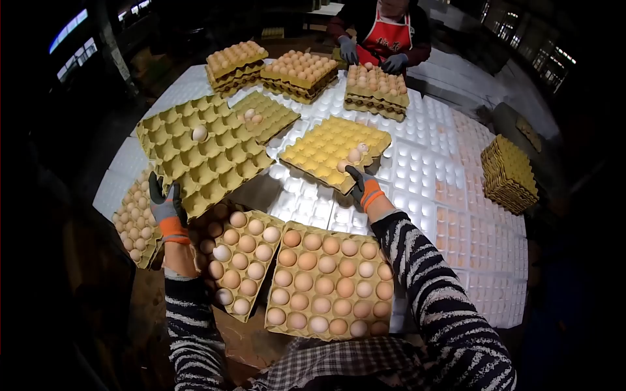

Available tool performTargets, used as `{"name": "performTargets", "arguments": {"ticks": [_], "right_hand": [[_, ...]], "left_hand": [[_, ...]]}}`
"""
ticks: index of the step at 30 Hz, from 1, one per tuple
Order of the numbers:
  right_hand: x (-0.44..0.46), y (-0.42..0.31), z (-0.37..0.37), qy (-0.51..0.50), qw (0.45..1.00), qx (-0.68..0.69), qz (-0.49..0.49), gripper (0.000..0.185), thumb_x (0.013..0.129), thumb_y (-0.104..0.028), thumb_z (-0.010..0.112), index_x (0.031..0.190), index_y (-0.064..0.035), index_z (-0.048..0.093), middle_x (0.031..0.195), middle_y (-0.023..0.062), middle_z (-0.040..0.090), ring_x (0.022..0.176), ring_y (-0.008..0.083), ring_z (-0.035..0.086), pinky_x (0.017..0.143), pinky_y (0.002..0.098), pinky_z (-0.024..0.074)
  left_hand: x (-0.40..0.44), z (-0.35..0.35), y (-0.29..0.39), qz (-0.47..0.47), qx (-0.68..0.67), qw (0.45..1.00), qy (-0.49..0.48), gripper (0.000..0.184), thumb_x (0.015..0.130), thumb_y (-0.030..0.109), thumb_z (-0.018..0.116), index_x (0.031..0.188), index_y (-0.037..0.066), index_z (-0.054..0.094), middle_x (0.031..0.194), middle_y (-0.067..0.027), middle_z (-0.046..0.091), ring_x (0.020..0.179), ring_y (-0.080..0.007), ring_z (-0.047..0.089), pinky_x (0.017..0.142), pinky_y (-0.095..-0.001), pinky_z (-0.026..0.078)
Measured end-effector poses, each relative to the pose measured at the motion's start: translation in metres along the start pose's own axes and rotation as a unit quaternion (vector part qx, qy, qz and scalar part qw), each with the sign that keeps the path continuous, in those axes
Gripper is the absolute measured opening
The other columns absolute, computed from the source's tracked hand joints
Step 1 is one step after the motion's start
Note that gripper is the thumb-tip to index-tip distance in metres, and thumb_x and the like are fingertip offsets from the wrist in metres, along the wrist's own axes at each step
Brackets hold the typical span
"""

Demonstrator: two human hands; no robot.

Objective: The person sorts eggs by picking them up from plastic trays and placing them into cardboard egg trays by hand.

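Observation:
My left hand (167,203), in a grey glove with an orange cuff, grips the near corner of a tilted cardboard egg tray (215,166). A single egg (199,133) sits in that tray. My right hand (362,184), gloved the same way, is closed on the near edge of a yellow egg tray (319,150); its fingertips are partly hidden. A few eggs (354,156) lie along this tray's right side, close to my fingers. Below my hands are a full tray of eggs (326,284) and another egg tray (242,257), partly covered by the tilted one.
Across the light-covered table (417,176), a person in a red apron (388,36) has gloved hands at a stack of egg trays (376,91). More filled stacks (300,73) stand at the back. Empty trays (510,174) are piled at right; filled trays (137,218) stand at left.

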State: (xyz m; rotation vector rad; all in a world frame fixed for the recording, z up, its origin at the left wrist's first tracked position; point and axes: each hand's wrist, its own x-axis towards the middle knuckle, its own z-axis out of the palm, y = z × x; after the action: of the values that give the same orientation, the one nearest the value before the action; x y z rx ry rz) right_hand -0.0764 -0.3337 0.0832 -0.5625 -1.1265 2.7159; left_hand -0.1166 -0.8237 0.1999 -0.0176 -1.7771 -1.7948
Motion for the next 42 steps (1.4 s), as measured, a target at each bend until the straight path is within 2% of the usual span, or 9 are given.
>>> {"name": "performTargets", "arguments": {"ticks": [3,5,7,14,16,21,28,37,42], "right_hand": [[0.008,0.001,0.008,-0.034,0.997,0.012,-0.066,0.048,0.085,-0.008,0.075,0.128,-0.0008,0.054,0.116,0.0113,0.063,0.098,0.0249,0.065,0.079,0.0371,0.0582],[0.019,-0.009,0.015,-0.012,0.996,0.089,0.028,0.041,0.088,-0.010,0.071,0.125,-0.0003,0.057,0.111,0.0085,0.065,0.093,0.0199,0.064,0.077,0.0340,0.0561],[0.044,-0.002,-0.002,-0.095,0.927,-0.220,-0.287,0.034,0.090,-0.009,0.068,0.123,-0.0004,0.061,0.110,0.0071,0.066,0.091,0.0190,0.064,0.077,0.0323,0.0553],[0.020,-0.076,0.098,-0.070,0.988,-0.012,-0.136,0.057,0.080,-0.008,0.078,0.130,0.0021,0.052,0.114,0.0113,0.065,0.095,0.0231,0.064,0.078,0.0333,0.0549],[0.035,-0.073,0.119,-0.036,0.934,-0.223,-0.276,0.061,0.074,-0.013,0.083,0.126,0.0005,0.054,0.112,0.0107,0.065,0.093,0.0231,0.064,0.079,0.0328,0.0534],[-0.032,-0.068,0.220,-0.046,0.776,-0.531,-0.337,0.065,0.067,-0.024,0.079,0.122,0.0013,0.053,0.110,0.0190,0.067,0.101,0.0316,0.065,0.087,0.0368,0.0513],[-0.073,-0.042,0.273,-0.073,0.616,-0.755,-0.210,0.076,0.071,-0.030,0.071,0.139,-0.0096,0.045,0.136,0.0173,0.054,0.123,0.0338,0.055,0.102,0.0413,0.0463],[-0.031,-0.091,0.237,-0.080,0.757,-0.556,-0.333,0.055,0.069,-0.020,0.076,0.119,-0.0023,0.062,0.114,0.0179,0.068,0.105,0.0293,0.066,0.092,0.0352,0.0508],[-0.026,-0.149,0.185,-0.122,0.914,-0.255,-0.292,0.055,0.073,-0.002,0.081,0.122,0.0025,0.057,0.111,0.0118,0.066,0.093,0.0195,0.066,0.081,0.0297,0.0559]], "left_hand": [[0.009,0.009,-0.009,0.006,0.003,1.000,0.002,0.071,0.085,-0.005,0.069,0.148,0.001,0.037,0.146,-0.0161,0.046,0.126,-0.0230,0.049,0.099,-0.0307,0.046],[0.009,0.018,-0.009,0.007,-0.034,0.999,0.015,0.073,0.084,-0.007,0.068,0.149,0.002,0.036,0.146,-0.0170,0.045,0.127,-0.0233,0.049,0.099,-0.0304,0.046],[0.009,0.025,-0.004,0.014,-0.078,0.997,0.019,0.079,0.081,-0.013,0.066,0.151,0.005,0.034,0.148,-0.0188,0.042,0.129,-0.0238,0.047,0.098,-0.0291,0.047],[-0.005,0.084,-0.008,0.059,0.002,0.997,0.041,0.089,0.076,-0.014,0.066,0.153,0.006,0.029,0.146,-0.0189,0.045,0.131,-0.0247,0.046,0.102,-0.0309,0.043],[-0.019,0.110,0.005,0.025,-0.030,0.998,0.051,0.093,0.074,-0.015,0.067,0.155,0.007,0.025,0.144,-0.0182,0.048,0.126,-0.0229,0.050,0.102,-0.0301,0.043],[-0.044,0.158,-0.002,-0.010,-0.044,0.999,0.021,0.093,0.074,-0.013,0.070,0.154,0.008,0.027,0.142,-0.0146,0.050,0.126,-0.0226,0.052,0.101,-0.0306,0.045],[-0.052,0.183,-0.039,-0.051,-0.227,0.971,0.051,0.087,0.075,-0.019,0.065,0.152,0.003,0.030,0.138,-0.0157,0.052,0.119,-0.0252,0.056,0.096,-0.0326,0.050],[-0.058,0.150,-0.094,-0.117,-0.287,0.950,0.046,0.060,0.082,-0.018,0.059,0.137,0.000,0.048,0.130,-0.0130,0.059,0.110,-0.0247,0.061,0.090,-0.0356,0.054],[-0.057,0.147,-0.101,-0.135,-0.332,0.933,0.043,0.045,0.087,-0.010,0.060,0.131,0.001,0.054,0.120,-0.0132,0.064,0.098,-0.0245,0.065,0.082,-0.0361,0.057]]}}
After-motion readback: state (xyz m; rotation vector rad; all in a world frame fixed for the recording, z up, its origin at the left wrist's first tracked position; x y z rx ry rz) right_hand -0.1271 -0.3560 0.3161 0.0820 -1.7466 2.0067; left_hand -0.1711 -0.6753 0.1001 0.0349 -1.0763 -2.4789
